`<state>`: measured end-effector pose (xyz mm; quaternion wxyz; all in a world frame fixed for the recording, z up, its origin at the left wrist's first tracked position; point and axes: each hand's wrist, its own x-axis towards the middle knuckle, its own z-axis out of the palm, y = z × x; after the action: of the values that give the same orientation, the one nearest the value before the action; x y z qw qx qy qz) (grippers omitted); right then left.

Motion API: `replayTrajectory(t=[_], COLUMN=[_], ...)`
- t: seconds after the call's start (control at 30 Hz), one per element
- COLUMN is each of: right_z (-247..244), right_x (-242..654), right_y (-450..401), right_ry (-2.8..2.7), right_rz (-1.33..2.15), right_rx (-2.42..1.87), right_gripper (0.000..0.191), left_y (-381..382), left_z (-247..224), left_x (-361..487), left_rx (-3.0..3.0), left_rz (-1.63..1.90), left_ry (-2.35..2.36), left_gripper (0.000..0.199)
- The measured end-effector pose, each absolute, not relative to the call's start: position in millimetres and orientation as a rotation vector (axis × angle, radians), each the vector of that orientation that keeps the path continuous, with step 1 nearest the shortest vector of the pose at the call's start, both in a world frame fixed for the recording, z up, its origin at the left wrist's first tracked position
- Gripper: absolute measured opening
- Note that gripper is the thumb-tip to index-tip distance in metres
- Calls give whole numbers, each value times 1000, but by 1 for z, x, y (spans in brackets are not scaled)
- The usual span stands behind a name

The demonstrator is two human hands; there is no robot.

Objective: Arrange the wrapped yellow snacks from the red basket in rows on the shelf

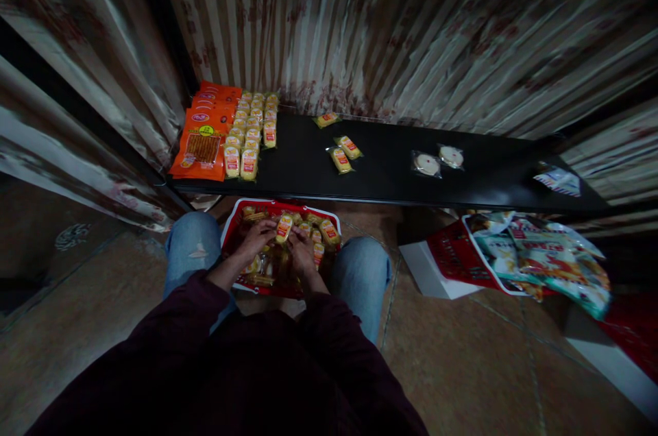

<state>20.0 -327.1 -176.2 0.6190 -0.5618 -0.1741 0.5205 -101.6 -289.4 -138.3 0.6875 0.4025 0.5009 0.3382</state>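
Between my knees, a red basket point(229, 233) with a white rim holds several yellow wrapped snacks. Above its contents, my left hand point(260, 236) and my right hand point(301, 249) hold one yellow wrapped snack point(284, 228) between them, label facing up. The fingers of each hand are closed at its edges. On the black shelf point(298, 168) beyond, rows of the same yellow snacks point(249, 162) stand beside orange snack packets point(203, 141). Further right on the shelf lie a few loose yellow packs point(340, 159).
Two round white wrapped items point(426, 164) and a blue-and-white packet point(558, 179) lie on the shelf's right part. A second red basket point(455, 251) with large bags point(550, 251) sits on a white box point(432, 275) at the right. Curtains point(360, 25) hang behind.
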Motion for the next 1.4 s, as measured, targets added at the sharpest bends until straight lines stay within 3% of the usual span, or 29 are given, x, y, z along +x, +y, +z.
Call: replayTrajectory(t=[0.5,1.13,1.4], right_z=[-168,-161,-160], right_x=[16,17,14], right_y=[-330,-334,-331], right_ry=[-248,-448,-455], right_rz=[1243,1205,1157], right_rx=[-1269,-1333,-1332], right_gripper=[29,34,32], left_y=[-290,-292,-291], left_z=[-137,-129,-138], left_x=[-99,-97,-97], left_rx=[858,930,880], left_rz=[780,621,684], left_ry=[1112,1144,1168], left_gripper=[22,35,31])
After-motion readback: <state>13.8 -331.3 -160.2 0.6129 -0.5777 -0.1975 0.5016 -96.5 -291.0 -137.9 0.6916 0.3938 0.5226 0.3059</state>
